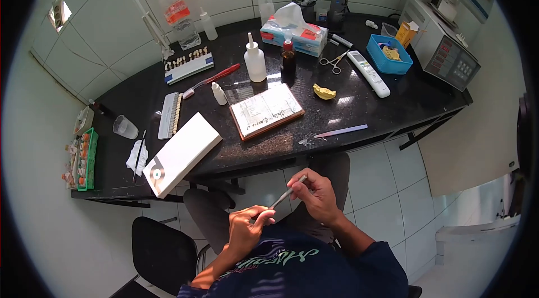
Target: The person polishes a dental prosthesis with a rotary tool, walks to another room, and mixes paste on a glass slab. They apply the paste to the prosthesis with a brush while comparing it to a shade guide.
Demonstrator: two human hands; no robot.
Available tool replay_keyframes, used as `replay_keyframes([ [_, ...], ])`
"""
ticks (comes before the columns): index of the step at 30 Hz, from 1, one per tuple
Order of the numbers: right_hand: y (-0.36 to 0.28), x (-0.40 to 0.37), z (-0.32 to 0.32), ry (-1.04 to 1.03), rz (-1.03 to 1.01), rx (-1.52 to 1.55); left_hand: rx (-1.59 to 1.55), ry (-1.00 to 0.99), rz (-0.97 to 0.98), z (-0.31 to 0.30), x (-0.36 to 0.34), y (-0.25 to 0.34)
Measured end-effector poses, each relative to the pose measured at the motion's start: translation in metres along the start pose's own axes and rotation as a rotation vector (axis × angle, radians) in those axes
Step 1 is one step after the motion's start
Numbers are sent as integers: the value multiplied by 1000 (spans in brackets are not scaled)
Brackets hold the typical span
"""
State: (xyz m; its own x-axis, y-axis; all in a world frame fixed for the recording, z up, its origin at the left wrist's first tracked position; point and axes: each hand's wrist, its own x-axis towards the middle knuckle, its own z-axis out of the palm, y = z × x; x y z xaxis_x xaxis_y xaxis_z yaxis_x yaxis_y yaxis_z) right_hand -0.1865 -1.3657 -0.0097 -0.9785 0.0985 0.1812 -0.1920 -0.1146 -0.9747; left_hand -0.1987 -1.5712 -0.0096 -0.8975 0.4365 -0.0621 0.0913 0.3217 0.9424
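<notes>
My right hand (319, 199) pinches a slim grey pen-like tool (287, 193) near its upper end, above my lap. My left hand (247, 228) is closed around the lower end of the same tool, thumb and fingertips at its tip. The tool slants down from right to left, and its exact kind does not show. Beyond my hands, on the black desk (269, 155), a thin pale lilac tool (341, 131) lies near the front edge. A yellow dental cast piece (324, 92) sits behind it.
Nearest on the left, a white box (182, 155) overhangs the desk edge. A tile palette (266, 111), white squeeze bottle (255, 62), dark dropper bottle (288, 59), tissue box (295, 34), scissor-like clamp (335, 63), remote (368, 73) and blue basket (389, 55) stand further back. A black chair (163, 253) is at lower left.
</notes>
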Motion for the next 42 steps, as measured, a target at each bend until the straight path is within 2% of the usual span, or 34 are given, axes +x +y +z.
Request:
replay_keyframes([
  [2,-8,-4,-13,39,6,-13,-146,-8,70,10,4,-2],
  [6,-24,-7,-36,11,-16,-30,3,-112,139,14,7,10],
  [8,-34,-3,-43,22,-57,-14,-3,-100,174,16,11,13],
  [10,-50,3,-57,105,-20,-54,-7,-56,249,14,13,13],
  [11,-57,12,-70,218,-130,-4,21,-21,160,12,13,8],
  [12,-66,25,-85,330,-240,48,19,-15,162,10,13,0],
  [14,-102,51,-117,431,-451,-220,-57,131,98,6,14,-21],
  [15,-122,67,-126,479,-494,-393,89,164,56,1,10,-34],
  [16,-140,85,-134,527,-536,-565,79,221,50,-3,7,-46],
  [18,-168,130,-141,580,-645,-738,277,223,-121,-20,-3,-76],
  [20,-182,180,-155,595,-742,-846,274,318,-183,-31,-15,-128],
  [21,-189,205,-158,585,-704,-895,348,419,-158,-34,-22,-149],
  [22,-195,229,-158,574,-668,-944,442,413,-244,-43,-36,-176],
  [24,-196,285,-162,569,-756,-1097,952,582,15,-49,-53,-201],
  [25,-192,313,-167,565,-765,-1094,950,592,16,-46,-65,-217],
  [27,-181,368,-177,499,-815,-1295,851,735,-340,-40,-89,-249],
  [28,-173,392,-180,494,-824,-1294,845,743,-341,-36,-100,-262],
  [30,-162,431,-180,494,-699,-1395,369,739,-647,-31,-109,-283],
  [32,-154,455,-179,458,-575,-1538,325,733,-678,-31,-99,-255],
  [35,-115,519,-200,476,-649,-1385,323,734,-693,-29,-99,-251],
  [37,-117,525,-193,349,-377,-1540,324,736,-664,-30,-95,-248],
  [38,-115,538,-195,332,-317,-1569,321,740,-666,-30,-93,-249],
  [42,-103,543,-197,299,-237,-1642,327,736,-711,-32,-89,-248],
])
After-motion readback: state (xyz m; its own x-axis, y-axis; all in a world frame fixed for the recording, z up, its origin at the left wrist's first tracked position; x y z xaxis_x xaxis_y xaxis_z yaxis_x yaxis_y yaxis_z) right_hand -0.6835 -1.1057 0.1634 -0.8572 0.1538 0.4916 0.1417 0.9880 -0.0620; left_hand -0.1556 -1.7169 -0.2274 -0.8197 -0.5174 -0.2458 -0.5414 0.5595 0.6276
